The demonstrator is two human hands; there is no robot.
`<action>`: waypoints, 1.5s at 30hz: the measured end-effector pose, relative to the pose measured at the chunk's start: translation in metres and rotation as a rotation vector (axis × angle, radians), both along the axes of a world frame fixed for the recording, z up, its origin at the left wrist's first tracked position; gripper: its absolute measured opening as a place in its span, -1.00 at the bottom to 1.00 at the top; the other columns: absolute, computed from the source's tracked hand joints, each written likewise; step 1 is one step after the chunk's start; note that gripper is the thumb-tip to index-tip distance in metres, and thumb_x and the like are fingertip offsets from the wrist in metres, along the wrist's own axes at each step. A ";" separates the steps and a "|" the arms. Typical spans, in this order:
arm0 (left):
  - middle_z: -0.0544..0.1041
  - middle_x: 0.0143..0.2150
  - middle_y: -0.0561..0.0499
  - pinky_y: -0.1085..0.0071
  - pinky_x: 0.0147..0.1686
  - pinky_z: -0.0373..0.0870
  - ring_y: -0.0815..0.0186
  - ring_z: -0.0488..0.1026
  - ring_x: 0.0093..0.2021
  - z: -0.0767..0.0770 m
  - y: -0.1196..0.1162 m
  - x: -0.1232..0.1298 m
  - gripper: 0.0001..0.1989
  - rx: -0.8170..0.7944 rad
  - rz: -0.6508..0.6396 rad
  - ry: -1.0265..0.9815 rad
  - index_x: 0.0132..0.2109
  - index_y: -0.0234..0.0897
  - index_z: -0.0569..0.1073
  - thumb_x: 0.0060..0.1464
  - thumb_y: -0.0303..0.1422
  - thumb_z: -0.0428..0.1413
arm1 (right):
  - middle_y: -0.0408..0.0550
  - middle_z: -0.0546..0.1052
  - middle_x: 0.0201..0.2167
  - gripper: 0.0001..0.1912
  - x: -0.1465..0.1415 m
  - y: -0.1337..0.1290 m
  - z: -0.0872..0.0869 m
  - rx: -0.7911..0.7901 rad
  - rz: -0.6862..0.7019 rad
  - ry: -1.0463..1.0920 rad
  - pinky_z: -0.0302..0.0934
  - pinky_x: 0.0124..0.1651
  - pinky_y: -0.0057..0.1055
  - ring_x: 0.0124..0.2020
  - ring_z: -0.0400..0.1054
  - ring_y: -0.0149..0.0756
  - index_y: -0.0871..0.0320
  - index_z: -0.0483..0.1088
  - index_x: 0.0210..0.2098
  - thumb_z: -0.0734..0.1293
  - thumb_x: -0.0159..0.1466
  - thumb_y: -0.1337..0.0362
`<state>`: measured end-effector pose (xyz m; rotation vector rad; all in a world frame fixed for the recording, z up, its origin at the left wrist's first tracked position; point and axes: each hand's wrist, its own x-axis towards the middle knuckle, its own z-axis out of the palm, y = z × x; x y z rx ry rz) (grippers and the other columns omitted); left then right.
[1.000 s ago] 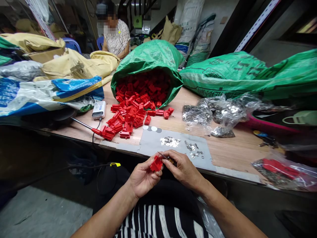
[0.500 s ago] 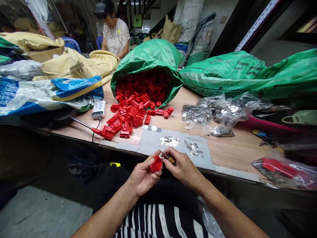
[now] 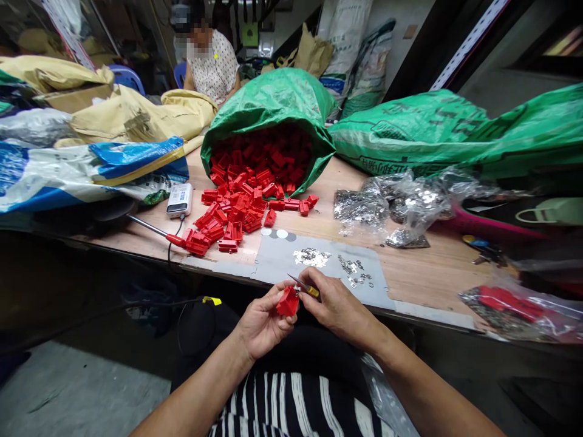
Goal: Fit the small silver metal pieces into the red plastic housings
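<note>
Just in front of the table's edge, my left hand (image 3: 265, 323) holds a small red plastic part (image 3: 287, 301) between thumb and fingers. My right hand (image 3: 334, 303) grips a pointed tool with a yellow handle (image 3: 312, 292), its tip pointing left above the red part. The right fingertips meet the part's right side, where a small metal piece shows; its details are too small to tell. Beyond the hands, a grey mat (image 3: 273, 261) bears flat shiny metal pieces (image 3: 312, 257) and smaller metal bits (image 3: 354, 271). Several red parts (image 3: 241, 209) lie heaped farther back.
A green sack (image 3: 277, 97) spills red parts onto the table (image 3: 428, 279). Left are a white device (image 3: 179, 200) with a cable and a red-handled rod (image 3: 152, 228). Bags of metal pieces (image 3: 405, 203) lie right. A person (image 3: 212, 64) sits behind.
The pointed tool has shifted slightly left and up with my right hand. My left hand still holds the red part. The whole view has shifted a little.
</note>
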<state>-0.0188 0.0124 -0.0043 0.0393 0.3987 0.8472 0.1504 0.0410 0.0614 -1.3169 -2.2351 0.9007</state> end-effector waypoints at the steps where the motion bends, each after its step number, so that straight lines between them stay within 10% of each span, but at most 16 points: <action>1: 0.44 -0.26 -0.08 0.67 -0.60 0.21 0.48 0.36 -0.51 0.000 0.000 0.000 -0.78 -0.005 -0.006 -0.015 -0.05 -0.28 0.38 0.14 -0.46 0.06 | -0.19 0.38 -0.46 -0.92 0.000 0.000 0.000 0.007 -0.005 -0.001 0.06 -0.39 -0.44 -0.45 0.23 -0.38 0.10 0.20 -0.33 0.19 0.23 0.40; 37: 0.46 -0.38 -0.05 0.64 -0.67 0.16 0.46 0.38 -0.59 0.002 0.004 0.005 -0.87 -0.039 -0.037 0.084 -0.19 -0.30 0.46 0.06 -0.47 0.12 | -0.23 0.19 -0.51 -0.68 0.006 0.016 -0.032 -0.404 0.007 0.376 0.06 -0.40 -0.48 -0.45 0.08 -0.39 0.12 0.13 -0.49 0.34 0.15 0.10; 41: 0.51 -0.31 -0.13 0.51 -0.60 0.26 0.34 0.45 -0.53 0.001 0.014 0.011 -0.65 0.138 0.067 0.324 0.00 -0.31 0.46 0.13 -0.21 0.08 | -0.19 0.27 -0.51 -0.66 0.013 0.025 -0.038 -0.293 -0.117 0.369 0.17 -0.37 -0.43 -0.44 0.19 -0.33 0.10 0.18 -0.49 0.34 0.14 0.01; 45: 0.48 -0.08 -0.21 0.42 -0.38 0.36 0.24 0.46 -0.27 -0.005 0.024 0.015 -0.58 0.584 0.438 0.734 -0.04 -0.26 0.55 -0.05 -0.16 0.24 | -0.15 0.33 -0.53 -0.66 0.026 0.040 -0.061 -0.241 -0.270 0.382 0.25 -0.40 -0.40 -0.47 0.27 -0.29 0.09 0.26 -0.50 0.38 0.07 -0.03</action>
